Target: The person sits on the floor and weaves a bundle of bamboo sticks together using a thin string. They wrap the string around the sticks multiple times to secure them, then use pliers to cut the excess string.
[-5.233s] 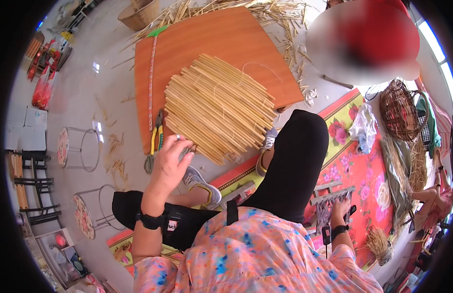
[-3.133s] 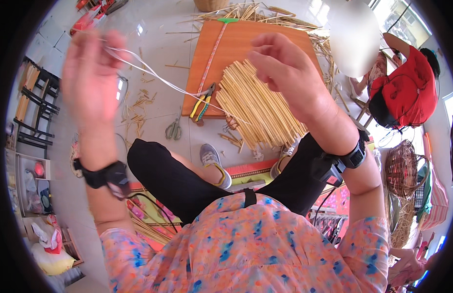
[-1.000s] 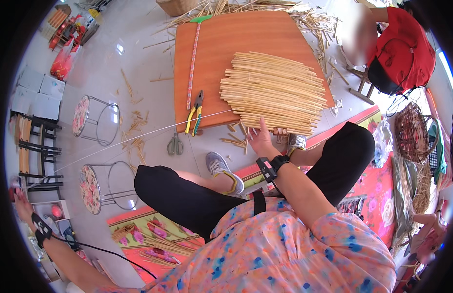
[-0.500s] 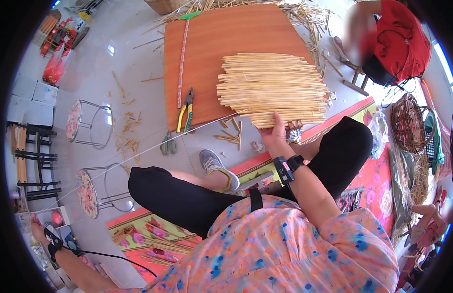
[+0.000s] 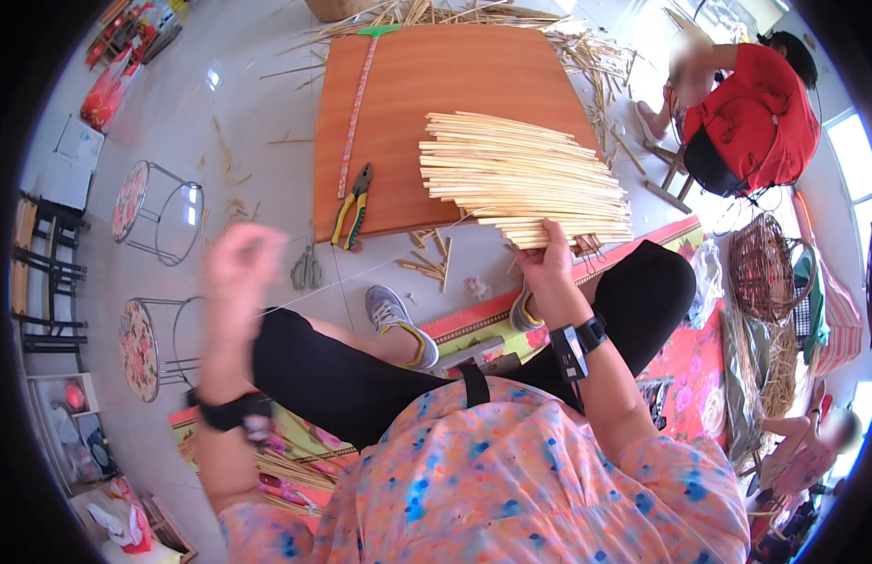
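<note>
A mat of pale straw stalks (image 5: pixel 520 174), laid side by side, rests partly on an orange-brown board (image 5: pixel 473 70) and juts over its near edge. My right hand (image 5: pixel 549 261) grips the mat's near edge, thumb on top and the other fingers underneath. Metal clips (image 5: pixel 589 247) sit on the mat's edge beside that hand. A thin pale thread (image 5: pixel 361 270) runs from the mat toward my left side. My left hand (image 5: pixel 243 258) is raised left of the board and smeared by motion, so its fingers and any hold on the thread are unclear.
Yellow-handled pliers (image 5: pixel 354 207) and a green-headed patterned stick (image 5: pixel 361 108) lie on the board. Scissors (image 5: pixel 306 270) and cut stalk pieces (image 5: pixel 426 261) are on the floor. Two round stools (image 5: pixel 138 350) stand left. A person in red (image 5: pixel 760 117) sits at far right.
My left hand has swung from the far lower left inward and up, and the long taut thread now looks shorter. My right hand still grips the mat, which has tilted slightly.
</note>
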Available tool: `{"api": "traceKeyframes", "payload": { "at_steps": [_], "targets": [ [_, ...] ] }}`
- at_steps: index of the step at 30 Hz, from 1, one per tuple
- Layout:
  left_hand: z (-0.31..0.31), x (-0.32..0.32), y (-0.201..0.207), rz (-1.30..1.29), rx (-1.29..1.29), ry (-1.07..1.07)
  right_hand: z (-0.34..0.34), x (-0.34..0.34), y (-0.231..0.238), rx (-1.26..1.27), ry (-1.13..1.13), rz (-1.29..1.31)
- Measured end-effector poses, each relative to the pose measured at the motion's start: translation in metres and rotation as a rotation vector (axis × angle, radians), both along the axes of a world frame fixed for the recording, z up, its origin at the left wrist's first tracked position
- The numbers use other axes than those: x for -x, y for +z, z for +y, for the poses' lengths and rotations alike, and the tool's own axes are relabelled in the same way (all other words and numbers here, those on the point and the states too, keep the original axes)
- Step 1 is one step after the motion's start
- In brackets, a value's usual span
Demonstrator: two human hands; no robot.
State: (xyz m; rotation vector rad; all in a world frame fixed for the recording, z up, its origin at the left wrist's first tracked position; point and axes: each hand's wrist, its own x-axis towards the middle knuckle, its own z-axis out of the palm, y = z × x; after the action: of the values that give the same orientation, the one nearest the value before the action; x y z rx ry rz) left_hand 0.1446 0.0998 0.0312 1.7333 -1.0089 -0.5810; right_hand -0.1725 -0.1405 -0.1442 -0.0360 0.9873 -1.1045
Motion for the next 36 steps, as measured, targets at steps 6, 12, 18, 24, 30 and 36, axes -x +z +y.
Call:
{"api": "traceKeyframes", "payload": {
  "at_steps": [6,12,18,24,30,36],
  "targets": [
    [-0.085,0.091,-0.117,0.204,0.069,-0.301,0.012,-0.003,0.023,0.035,0.014,0.029],
    [-0.089,0.125,-0.128,0.238,0.102,-0.240,0.030,0.011,0.060,0.145,0.083,-0.010],
    [-0.056,0.128,-0.092,0.134,0.050,-0.357,0.045,0.022,0.082,0.199,0.123,-0.024],
    [-0.031,0.134,-0.044,-0.750,0.229,-0.288,0.060,0.031,0.094,0.288,0.194,-0.012],
    [-0.012,0.136,-0.009,-0.857,0.239,-0.178,0.065,0.036,0.107,0.346,0.245,-0.002],
    [-0.019,0.138,-0.051,-0.520,0.222,-0.218,0.065,0.028,0.124,0.322,0.301,-0.084]
  ]
}}
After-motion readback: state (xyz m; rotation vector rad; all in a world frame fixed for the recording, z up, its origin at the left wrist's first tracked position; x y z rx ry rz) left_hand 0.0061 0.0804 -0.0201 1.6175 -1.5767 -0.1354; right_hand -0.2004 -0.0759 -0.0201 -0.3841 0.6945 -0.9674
